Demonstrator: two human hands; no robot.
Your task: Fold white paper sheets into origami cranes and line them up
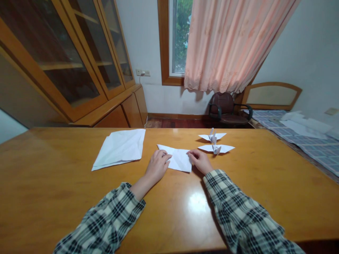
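A partly folded sheet of white paper (180,159) lies on the table between my hands, creased across its middle. My left hand (158,163) rests on its left part, fingers bent and thumb pressed on the paper. At the upper right corner, my right hand (200,160) pinches the edge between thumb and fingertips. Two folded white paper cranes stand just beyond my right hand, a nearer crane (216,149) and a farther crane (212,136), wings spread. To the left lies a stack of white paper sheets (120,148), slightly fanned.
The wooden table (169,218) reflects a bright spot near its front. A glass-doored cabinet (87,53) stands behind it at the left. Past the far edge are an armchair (225,106), a pink curtain (233,42) and a bed (299,130) at the right.
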